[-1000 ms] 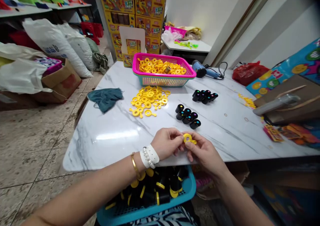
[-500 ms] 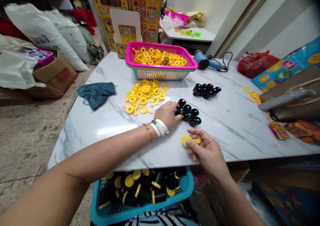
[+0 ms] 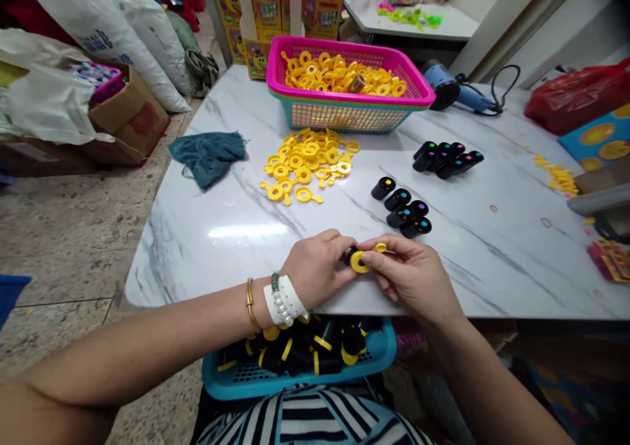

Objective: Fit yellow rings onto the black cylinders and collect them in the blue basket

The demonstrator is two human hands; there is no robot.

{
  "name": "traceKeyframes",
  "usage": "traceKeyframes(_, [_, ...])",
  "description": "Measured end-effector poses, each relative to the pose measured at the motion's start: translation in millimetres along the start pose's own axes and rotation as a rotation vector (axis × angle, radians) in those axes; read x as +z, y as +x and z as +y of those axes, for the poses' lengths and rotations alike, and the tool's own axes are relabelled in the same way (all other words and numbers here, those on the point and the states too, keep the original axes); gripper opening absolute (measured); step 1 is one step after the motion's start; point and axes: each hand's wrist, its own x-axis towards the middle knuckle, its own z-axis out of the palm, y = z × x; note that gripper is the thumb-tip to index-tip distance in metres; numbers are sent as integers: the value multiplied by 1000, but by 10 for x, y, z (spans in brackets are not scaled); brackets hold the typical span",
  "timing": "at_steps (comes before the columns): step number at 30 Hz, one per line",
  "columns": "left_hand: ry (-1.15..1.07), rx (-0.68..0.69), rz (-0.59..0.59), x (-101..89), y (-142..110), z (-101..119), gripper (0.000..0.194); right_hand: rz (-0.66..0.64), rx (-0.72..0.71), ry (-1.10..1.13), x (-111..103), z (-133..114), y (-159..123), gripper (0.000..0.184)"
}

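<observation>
My left hand [image 3: 315,268] is shut around a short black cylinder [image 3: 349,256] at the near edge of the marble table. My right hand [image 3: 408,275] pinches a yellow plastic ring with a tab [image 3: 359,262] between its fingers. The ring sits against the end of the cylinder, and my two hands almost meet there. Much of the cylinder is hidden by my fingers. Further up the table lie a loose pile of matching yellow rings [image 3: 305,163] and a group of black cylinders with coloured dots [image 3: 406,209].
A second group of dotted cylinders [image 3: 445,159] stands to the right. A pink-rimmed basket of yellow rings [image 3: 347,117] stands at the far edge, beside a blue hair dryer [image 3: 445,90]. A teal cloth [image 3: 209,156] lies left. Below the table, a blue basket [image 3: 295,386] holds black cylinders with yellow rings.
My left hand has gone to the dotted cylinders and returned holding one. My right hand has kept the yellow ring and brought it against the cylinder. The view has tilted down slightly.
</observation>
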Motion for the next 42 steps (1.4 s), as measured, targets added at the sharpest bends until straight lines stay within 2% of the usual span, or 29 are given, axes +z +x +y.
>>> traceKeyframes(4, [-9, -34, -28, -25, 18, 17, 26, 89, -95, -61, 62, 15, 49, 21])
traceKeyframes(8, [-113, -76, -66, -65, 0, 40, 24, 52, -60, -56, 63, 68, 54, 24])
traceKeyframes(12, [-243, -113, -56, -72, 22, 30, 32, -11, 9, -10, 56, 86, 46, 27])
traceKeyframes(17, [-288, -134, -113, -113, 104, -7, 25, -15, -58, -59, 73, 91, 41, 30])
traceKeyframes(20, [-326, -151, -165, -138, 97, -24, 28, 13, -80, 2, 91, 138, 32, 29])
traceKeyframes(23, [-260, -84, -158, -107, 64, -38, 29, 70, -93, 150, 84, 183, 43, 29])
traceKeyframes(26, [-157, -24, -98, -41, 48, -31, 23, 92, -89, 236, 72, 180, 53, 30])
traceKeyframes(30, [-66, 38, -42, 21, 52, -6, 20, 126, -79, 170, 89, 174, 46, 29])
traceKeyframes(33, [31, 36, -21, 36, 53, 9, 19, 176, -101, 80, 110, 202, 30, 27])
traceKeyframes(38, [137, 61, -81, 41, 56, 15, 23, 220, -94, 30, 145, 173, -2, 28])
traceKeyframes(42, [126, 57, -85, 48, 84, -16, 20, 247, -75, -22, 179, 82, -3, 30])
